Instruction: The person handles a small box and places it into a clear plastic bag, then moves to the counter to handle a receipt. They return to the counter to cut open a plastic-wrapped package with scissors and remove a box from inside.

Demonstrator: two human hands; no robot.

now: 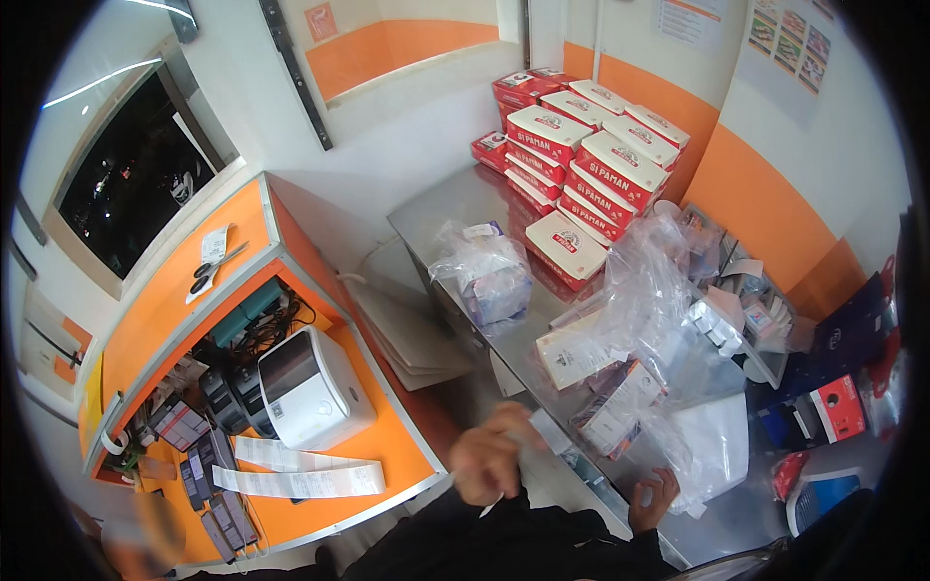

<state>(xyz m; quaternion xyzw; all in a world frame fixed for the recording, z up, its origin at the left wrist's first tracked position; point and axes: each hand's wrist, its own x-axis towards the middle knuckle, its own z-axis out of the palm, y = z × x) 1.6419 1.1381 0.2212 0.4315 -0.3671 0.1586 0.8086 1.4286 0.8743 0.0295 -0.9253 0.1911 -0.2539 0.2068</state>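
My left hand is raised over the gap beside the metal table, blurred, with its fingers curled. A thin whitish strip shows at its lower edge; whether the fingers grip it is unclear. Lower right, my right hand is at the metal table with fingers bent and apart, beside the edge of a clear plastic bag. Under and around the crumpled plastic lie a pale printed box and a wrapped printed pack. A white sheet or bag is just beyond my right hand.
Red-and-white food boxes are stacked at the table's back. A plastic-wrapped purple bundle sits near its left edge. On the orange counter stand a white label printer, long paper receipts and several phones; scissors lie on top.
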